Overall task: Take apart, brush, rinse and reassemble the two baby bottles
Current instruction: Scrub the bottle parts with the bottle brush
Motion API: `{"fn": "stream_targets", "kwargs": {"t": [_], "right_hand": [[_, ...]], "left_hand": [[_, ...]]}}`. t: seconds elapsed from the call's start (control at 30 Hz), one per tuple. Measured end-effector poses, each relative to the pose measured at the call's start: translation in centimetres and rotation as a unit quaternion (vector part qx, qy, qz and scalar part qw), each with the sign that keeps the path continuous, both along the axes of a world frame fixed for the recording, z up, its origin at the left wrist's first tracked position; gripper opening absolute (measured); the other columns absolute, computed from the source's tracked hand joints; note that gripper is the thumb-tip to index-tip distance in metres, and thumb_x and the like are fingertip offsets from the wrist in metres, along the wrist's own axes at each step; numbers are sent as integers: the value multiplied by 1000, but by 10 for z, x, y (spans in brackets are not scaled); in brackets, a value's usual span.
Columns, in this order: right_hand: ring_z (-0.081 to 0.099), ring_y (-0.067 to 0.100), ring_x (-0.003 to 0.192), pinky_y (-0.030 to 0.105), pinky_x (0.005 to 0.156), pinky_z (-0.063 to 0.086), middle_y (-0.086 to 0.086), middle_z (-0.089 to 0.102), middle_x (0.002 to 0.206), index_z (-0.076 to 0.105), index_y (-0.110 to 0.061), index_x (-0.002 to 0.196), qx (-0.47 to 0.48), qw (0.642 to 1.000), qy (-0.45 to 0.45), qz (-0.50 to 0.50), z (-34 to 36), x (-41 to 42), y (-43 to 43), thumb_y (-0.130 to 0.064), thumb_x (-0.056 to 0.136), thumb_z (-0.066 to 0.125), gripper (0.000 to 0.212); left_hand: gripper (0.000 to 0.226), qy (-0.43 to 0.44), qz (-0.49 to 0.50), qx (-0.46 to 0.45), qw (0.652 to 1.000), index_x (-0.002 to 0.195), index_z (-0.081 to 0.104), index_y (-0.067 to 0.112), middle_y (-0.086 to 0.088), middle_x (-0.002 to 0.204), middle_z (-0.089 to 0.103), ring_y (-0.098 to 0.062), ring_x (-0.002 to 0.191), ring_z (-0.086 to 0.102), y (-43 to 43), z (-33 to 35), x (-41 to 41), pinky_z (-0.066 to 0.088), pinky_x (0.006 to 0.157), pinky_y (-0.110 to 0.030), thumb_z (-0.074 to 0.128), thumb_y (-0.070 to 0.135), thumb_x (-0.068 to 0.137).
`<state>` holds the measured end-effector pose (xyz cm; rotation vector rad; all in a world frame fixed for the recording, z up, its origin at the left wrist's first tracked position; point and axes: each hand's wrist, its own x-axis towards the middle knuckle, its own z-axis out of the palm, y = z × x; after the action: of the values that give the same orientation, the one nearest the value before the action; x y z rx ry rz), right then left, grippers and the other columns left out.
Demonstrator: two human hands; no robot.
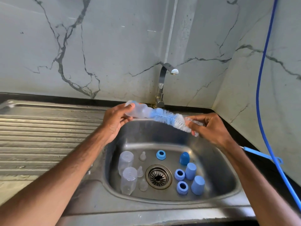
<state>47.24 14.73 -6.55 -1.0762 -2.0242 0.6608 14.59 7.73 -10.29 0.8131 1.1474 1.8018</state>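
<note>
Clear plastic: that is the baby bottle in the left hand. This grip is clamped round the bottle's bottom end, and the bottle lies on its side, up above the sink. The right hand pinches the bottle brush by its white bristles, with the fingers closed tight on them. From that grip the blue and white brush runs across to the left grip, where its far end meets the bottle's mouth.

Down below both grips, things lie in the sink. Under the left grip are two more clear bottles and three clear teats. Under the right grip are three blue rings and three blue caps. The drain sits between the two groups. Behind the grips stands the tap. A blue hose hangs down the wall — out past the right grip.
</note>
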Motion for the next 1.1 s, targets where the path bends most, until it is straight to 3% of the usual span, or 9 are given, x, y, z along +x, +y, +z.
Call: {"fn": "stream_targets", "kwargs": {"t": [0.13, 0.27, 0.33, 0.5, 0.6, 0.7, 0.93, 1.03, 1.1], "right_hand": [[63, -4, 58, 22, 70, 47, -9, 73, 62, 80, -27, 111, 20, 998, -25, -51, 2, 4, -1, -28, 93, 77, 19], [58, 1, 47, 14, 51, 43, -13, 72, 62, 79, -33, 108, 56, 996, -55, -39, -2, -16, -14, -31, 94, 75, 15], [61, -3, 49, 10, 52, 42, -18, 71, 63, 78, -35, 109, 82, 996, -26, -39, -2, -21, -20, -31, 94, 75, 16], [74, 4, 70, 28, 71, 56, -18, 77, 84, 76, -35, 109, 80, 996, 28, 22, 6, -18, -25, -34, 93, 76, 16], [74, 6, 78, 23, 66, 58, -19, 76, 96, 72, -35, 105, 51, 993, -12, 104, 3, -28, -35, -33, 89, 78, 17], [74, 5, 78, 25, 64, 60, -18, 74, 97, 70, -36, 105, 56, 985, -71, 145, -11, -41, -41, -32, 91, 77, 16], [68, 3, 60, 17, 54, 53, -21, 68, 68, 66, -39, 128, 111, 992, -40, 36, -19, -41, -40, -23, 97, 71, 34], [70, -5, 68, 11, 58, 53, -39, 69, 85, 60, -56, 121, 128, 977, -66, 155, -22, -53, -55, -19, 96, 73, 47], [69, -13, 75, 8, 62, 52, -36, 71, 97, 60, -53, 123, 136, 978, -76, 141, -21, -54, -51, -19, 95, 73, 46]], "left_hand": [[38, -77, 97, -15, 992, 123, 63, 7, -17, 125, 67, -27, 107, 63, -10, 1, -35, 53, 74, -29, 73, 27, 92], [53, -58, 0, -71, 996, 132, 61, 13, -13, 120, 68, -29, 103, 64, -8, 1, -12, 51, 87, -42, 67, 48, 92], [58, -87, -56, -77, 992, 134, 60, 13, -16, 119, 69, -31, 102, 68, -5, 0, 5, 56, 93, -51, 67, 52, 92], [62, -92, -108, -73, 987, 131, 61, 7, -17, 107, 73, -21, 80, 71, -5, -4, 17, 59, 60, -31, 56, 59, 97], [56, -89, -104, -92, 986, 122, 67, 8, -15, 102, 74, -19, 74, 64, -8, -6, 24, 49, 62, -32, 48, 57, 102], [56, -138, -119, -100, 978, 120, 66, 2, -19, 104, 74, -26, 87, 69, -12, -3, 31, 56, 68, -34, 39, 49, 107], [50, -136, -119, -115, 977, 123, 65, 1, -24, 105, 69, -22, 62, 61, -14, 3, 46, 46, 47, -27, 39, 40, 107], [52, -157, -110, -107, 976, 123, 65, -1, -25, 112, 70, -29, 84, 68, -15, -1, 38, 55, 53, -31, 38, 41, 106], [52, -163, -109, -108, 975, 122, 65, -1, -22, 106, 74, -28, 84, 69, -15, -2, 36, 56, 55, -30, 37, 40, 106]]}}
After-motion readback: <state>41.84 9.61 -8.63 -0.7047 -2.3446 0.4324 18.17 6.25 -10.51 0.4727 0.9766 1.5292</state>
